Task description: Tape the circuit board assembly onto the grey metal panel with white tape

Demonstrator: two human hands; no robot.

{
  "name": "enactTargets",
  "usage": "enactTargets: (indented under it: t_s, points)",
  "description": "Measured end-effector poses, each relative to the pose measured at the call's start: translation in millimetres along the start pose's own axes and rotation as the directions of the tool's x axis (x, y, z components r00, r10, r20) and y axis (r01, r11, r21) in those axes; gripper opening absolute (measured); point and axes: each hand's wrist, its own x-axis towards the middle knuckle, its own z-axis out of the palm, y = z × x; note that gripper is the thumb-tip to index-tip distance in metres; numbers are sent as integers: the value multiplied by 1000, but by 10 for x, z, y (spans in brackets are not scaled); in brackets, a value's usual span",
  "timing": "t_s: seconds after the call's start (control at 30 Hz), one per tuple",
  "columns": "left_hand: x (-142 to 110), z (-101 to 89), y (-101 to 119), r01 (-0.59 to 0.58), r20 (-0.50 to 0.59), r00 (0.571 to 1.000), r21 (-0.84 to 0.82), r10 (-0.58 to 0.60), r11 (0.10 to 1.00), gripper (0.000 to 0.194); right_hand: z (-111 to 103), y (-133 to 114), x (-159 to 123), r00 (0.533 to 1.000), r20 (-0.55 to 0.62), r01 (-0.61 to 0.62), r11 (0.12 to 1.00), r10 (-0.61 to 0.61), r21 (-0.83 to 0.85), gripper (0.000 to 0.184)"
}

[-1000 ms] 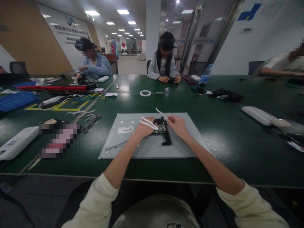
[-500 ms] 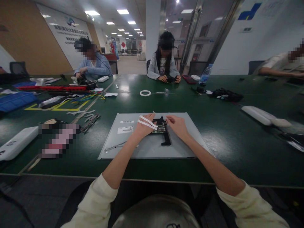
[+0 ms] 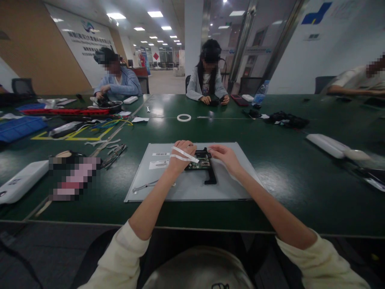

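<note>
On a grey panel lies a black bracket with a green circuit board in it. My left hand is at the board's left side, its fingers curled over and partly hidden. A thin white strip runs in a narrow loop across the back of this hand and ends over the board. My right hand is at the bracket's upper right corner, with thumb and fingertips close together. Whatever may be between those fingertips is too small to make out. A thin grey cable lies on the panel's left part.
Pliers, a white power bank and a blurred pink item lie to the left. A tape roll is beyond the panel. A white device lies to the right. Several other people sit around the green table.
My left hand has shifted slightly left, uncovering more of the circuit board, and the white strip over it has changed shape. My right fingertips have moved slightly at the bracket's corner.
</note>
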Motion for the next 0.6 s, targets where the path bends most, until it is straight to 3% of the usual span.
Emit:
enactTargets:
  t_s: [0.1,0.17,0.47,0.6]
  points:
    - [-6,-20,6,-59,-14,998,8,59,998,20,-39,-40,-14,985,90,-159,974,146,164,39]
    - [-8,-21,11,-104,-14,994,9,105,994,21,-52,-44,-21,979,98,-196,960,179,200,40]
    - [22,26,-56,-126,76,990,126,118,984,21,-26,10,-7,982,99,-172,974,159,149,30]
    - [17,70,-144,-233,173,963,142,208,962,26,-36,-12,-16,981,96,-181,977,170,112,30]
